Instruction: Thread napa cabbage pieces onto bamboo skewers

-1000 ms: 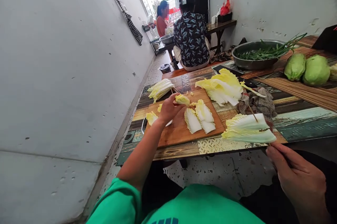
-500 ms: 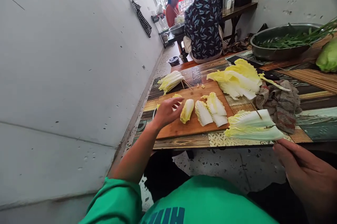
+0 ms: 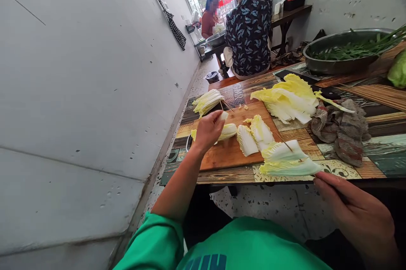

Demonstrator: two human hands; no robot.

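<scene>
My left hand [image 3: 209, 129] is closed on a napa cabbage leaf piece [image 3: 223, 116] above the wooden cutting board [image 3: 231, 161]; only the white end sticks out past the fingers. Right beside it, another cabbage piece [image 3: 228, 131] lies on the board. Further right on the board rest a cut cabbage leaf [image 3: 246, 140] and a wider one [image 3: 261, 130]. At the table's front edge my right hand [image 3: 352, 206] grips a wooden skewer [image 3: 314, 175], mostly hidden by the cabbage leaves [image 3: 285, 164] threaded on it.
Skewered cabbage [image 3: 207, 102] lies at the board's far left. Loose cabbage leaves [image 3: 288, 99], a black-handled knife [image 3: 328, 92], a crumpled cloth [image 3: 344, 132] and bundled skewers [image 3: 377, 94] lie to the right. Behind them stands a metal bowl of greens [image 3: 345, 65]. Two people sit farther back.
My left hand has closed on a cabbage piece and lifted it. Another piece on the board now lies turned sideways. My right hand has brought the skewered leaves slightly left.
</scene>
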